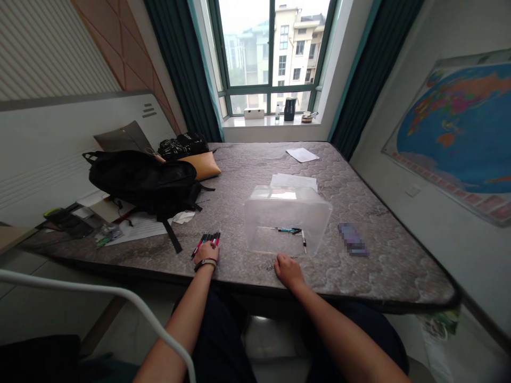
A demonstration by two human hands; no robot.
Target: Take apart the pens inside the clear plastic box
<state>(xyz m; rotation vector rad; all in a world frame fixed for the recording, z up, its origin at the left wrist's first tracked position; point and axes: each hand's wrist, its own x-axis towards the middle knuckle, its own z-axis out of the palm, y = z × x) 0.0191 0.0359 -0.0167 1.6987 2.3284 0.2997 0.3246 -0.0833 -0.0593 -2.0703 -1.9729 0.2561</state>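
Several pens [207, 237] with red, black and teal parts lie side by side on the mattress, left of centre. My left hand [206, 252] is closed over their near ends. My right hand [288, 269] rests on the mattress as a loose fist, just in front of a clear plastic box [255, 213]; its fingertips are tucked out of sight and nothing shows in it. Within the box's outline lie a teal and black pen [288, 230] and a white and black pen [304, 241].
A black backpack [139, 178], a tan pouch [203, 165] and papers [139, 230] lie on the left. White sheets [295, 181] lie behind the box. A blurred phone-like object [353, 239] is on the right. A white curved bar [120, 292] crosses the lower left.
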